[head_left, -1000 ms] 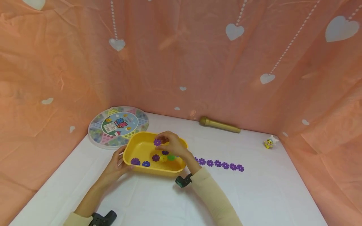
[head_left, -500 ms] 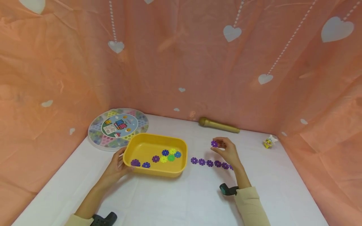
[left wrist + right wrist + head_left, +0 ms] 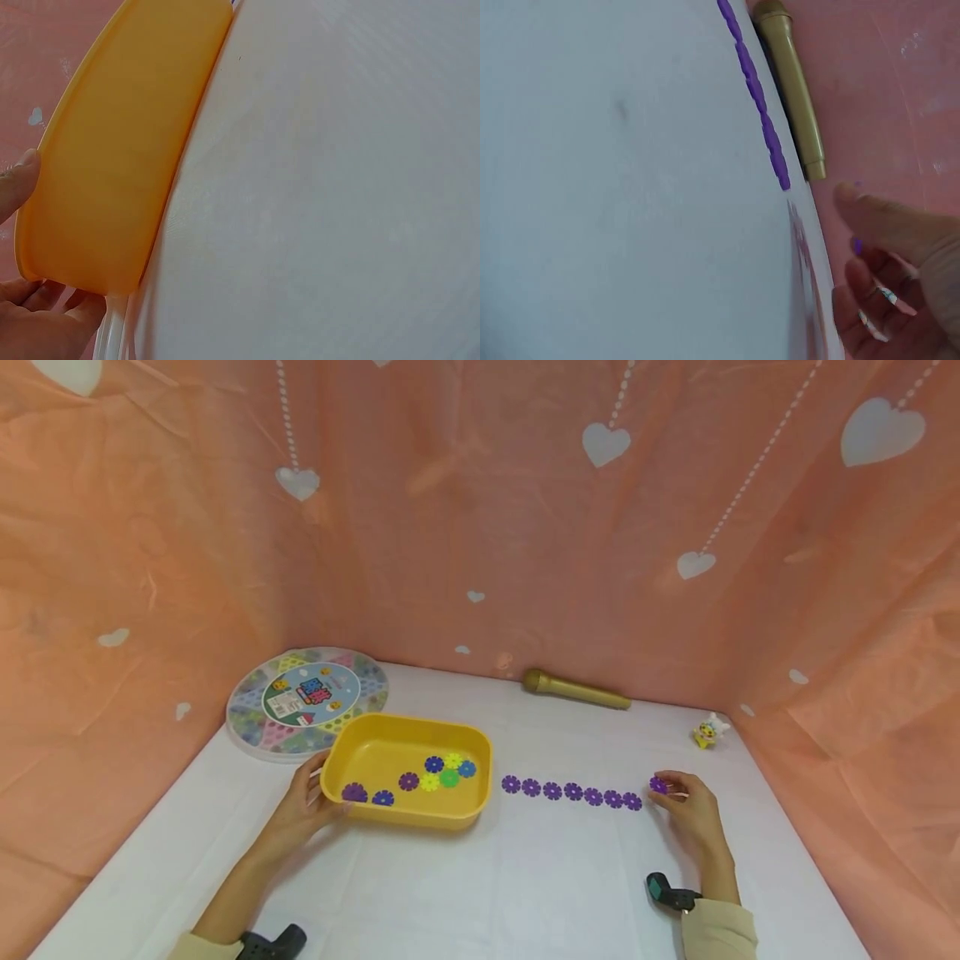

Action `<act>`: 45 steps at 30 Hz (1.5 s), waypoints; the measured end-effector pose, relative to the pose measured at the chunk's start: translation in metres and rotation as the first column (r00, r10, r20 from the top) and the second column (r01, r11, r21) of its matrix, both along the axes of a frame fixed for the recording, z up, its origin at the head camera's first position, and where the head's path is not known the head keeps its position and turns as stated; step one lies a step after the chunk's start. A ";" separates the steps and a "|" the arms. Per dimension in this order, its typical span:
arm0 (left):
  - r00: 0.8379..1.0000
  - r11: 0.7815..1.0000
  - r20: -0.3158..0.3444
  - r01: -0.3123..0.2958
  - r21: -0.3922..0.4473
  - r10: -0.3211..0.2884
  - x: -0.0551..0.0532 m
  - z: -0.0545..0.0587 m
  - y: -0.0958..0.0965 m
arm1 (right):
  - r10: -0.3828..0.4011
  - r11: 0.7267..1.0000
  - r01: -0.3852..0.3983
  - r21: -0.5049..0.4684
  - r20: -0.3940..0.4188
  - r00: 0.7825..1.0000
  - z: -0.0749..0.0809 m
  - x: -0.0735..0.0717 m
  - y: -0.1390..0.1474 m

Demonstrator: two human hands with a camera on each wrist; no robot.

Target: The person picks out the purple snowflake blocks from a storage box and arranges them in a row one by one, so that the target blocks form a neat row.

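My left hand (image 3: 302, 806) holds the near left corner of a yellow plastic basin (image 3: 408, 817), thumb at the rim and fingers round the end wall. Inside the basin lie several flower-shaped plastic discs in purple, blue, yellow and green, such as a green disc (image 3: 449, 778). To the right, a row of purple discs (image 3: 573, 792) runs across the white table. Just past the row's right end, my right hand (image 3: 693, 814) pinches another purple flower disc (image 3: 658, 785) between thumb and fingers. In the right wrist view that disc is mostly hidden behind the thumb (image 3: 885, 221).
A round game board box (image 3: 307, 702) lies at the back left, behind the basin. A gold toy microphone (image 3: 576, 688) rests along the back edge of the table. At the right edge stands a small yellow and white figurine (image 3: 708, 731). Pink cloth hangs around the table.
My right hand has lifted a purple disc from the basin and carried it right, beyond the end of the row. My left hand keeps its hold on the basin.
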State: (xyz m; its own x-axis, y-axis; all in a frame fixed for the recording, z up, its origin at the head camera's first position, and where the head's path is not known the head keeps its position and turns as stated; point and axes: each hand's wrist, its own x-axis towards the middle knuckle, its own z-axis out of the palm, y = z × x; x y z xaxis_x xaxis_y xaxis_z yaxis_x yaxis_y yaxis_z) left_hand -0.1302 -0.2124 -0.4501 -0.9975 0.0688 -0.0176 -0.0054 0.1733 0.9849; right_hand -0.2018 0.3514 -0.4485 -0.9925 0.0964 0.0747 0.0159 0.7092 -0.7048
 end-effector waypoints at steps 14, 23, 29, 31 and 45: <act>1.000 1.000 -0.001 0.001 -0.016 -0.002 -0.001 0.000 -0.001 | 0.026 0.999 -0.031 0.028 0.159 0.987 -0.008 0.003 0.008; 1.000 1.000 -0.011 0.002 -0.023 -0.002 0.000 0.002 -0.001 | 0.042 0.998 -0.047 0.030 0.159 0.986 -0.007 0.003 0.008; 1.000 1.000 -0.005 -0.002 -0.016 0.002 0.000 0.001 -0.001 | 0.072 0.997 -0.072 -0.018 0.023 0.997 0.011 -0.005 -0.006; 1.000 1.000 -0.004 -0.002 -0.013 0.002 0.000 0.001 -0.001 | 0.112 0.990 -0.117 -0.078 -0.069 0.991 0.022 -0.013 -0.021; 1.000 1.000 -0.012 -0.006 -0.005 0.006 0.000 -0.002 -0.001 | 0.492 0.748 -0.563 -0.352 -0.276 0.826 0.067 -0.049 -0.212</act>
State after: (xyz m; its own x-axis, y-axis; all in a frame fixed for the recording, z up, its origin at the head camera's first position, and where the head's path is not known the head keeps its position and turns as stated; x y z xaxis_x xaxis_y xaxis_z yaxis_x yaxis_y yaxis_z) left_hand -0.1304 -0.2136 -0.4524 -0.9980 0.0632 -0.0065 0.0049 0.1784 0.9839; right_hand -0.2508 0.1395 -0.3818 -0.8713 -0.3832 0.3067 -0.4097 0.2239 -0.8843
